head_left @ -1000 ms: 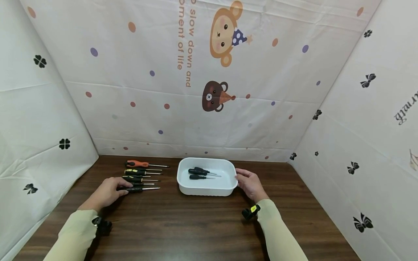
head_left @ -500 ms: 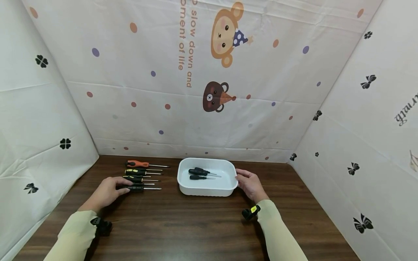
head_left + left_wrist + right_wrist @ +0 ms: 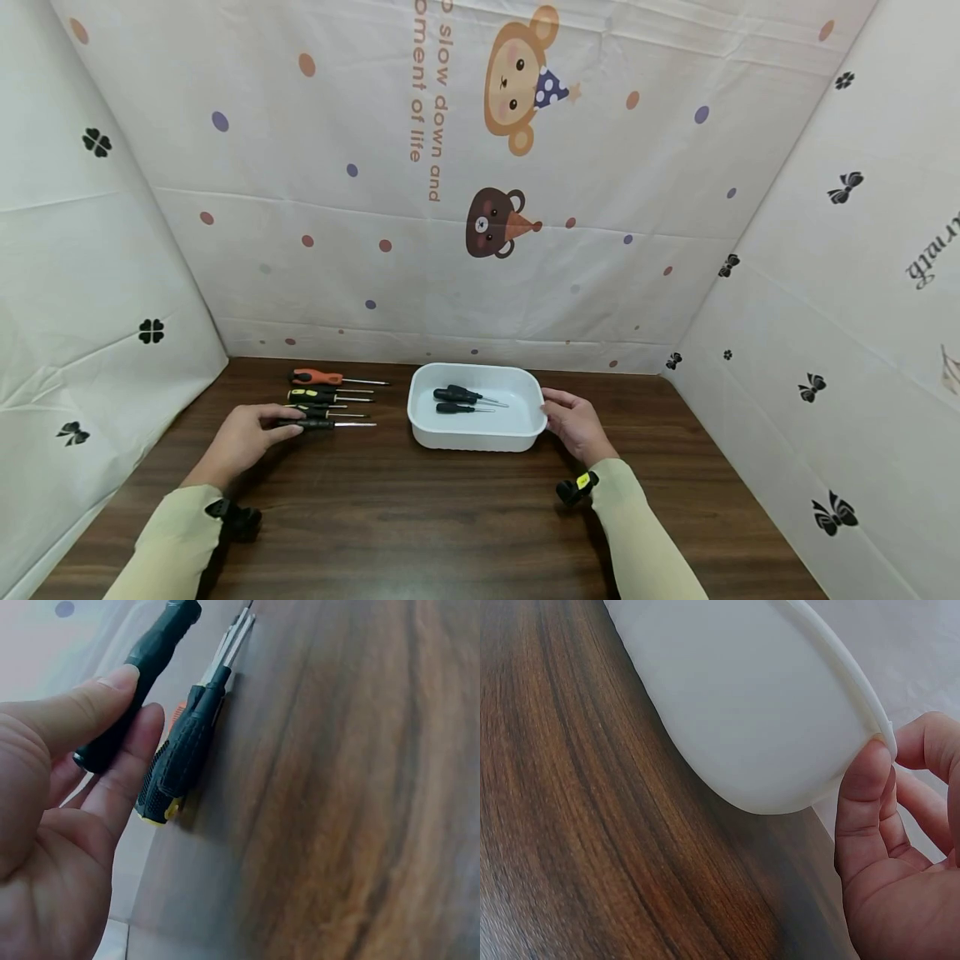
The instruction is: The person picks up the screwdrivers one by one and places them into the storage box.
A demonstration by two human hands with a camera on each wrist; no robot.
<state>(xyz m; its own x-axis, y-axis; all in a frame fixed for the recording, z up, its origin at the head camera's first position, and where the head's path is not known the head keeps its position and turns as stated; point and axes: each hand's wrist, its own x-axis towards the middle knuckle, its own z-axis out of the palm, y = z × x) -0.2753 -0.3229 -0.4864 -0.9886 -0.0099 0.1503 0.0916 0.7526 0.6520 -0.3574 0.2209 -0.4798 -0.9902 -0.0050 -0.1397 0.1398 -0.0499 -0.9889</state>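
Note:
Between thumb and fingertips, my left hand (image 3: 243, 437) pinches a screwdriver by its black handle (image 3: 155, 656). In the left wrist view the handle stands apart from the other screwdrivers (image 3: 191, 742), nearer the camera. At the table's right half, my right hand (image 3: 577, 429) grips the rim of a white plastic tub (image 3: 476, 439), thumb on one side and fingers on the other. Several small black screwdrivers (image 3: 455, 408) lie inside the tub, shafts pointing right.
Behind the left hand, an orange-handled screwdriver (image 3: 318, 377) and several black-and-yellow ones lie in a row on the dark wooden table (image 3: 450, 517). Printed white cloth (image 3: 420, 283) closes off the back and both sides.
My left hand has brought the black screwdriver slightly up and away from its place at the near end of the row. The right hand and the tub have stayed put.

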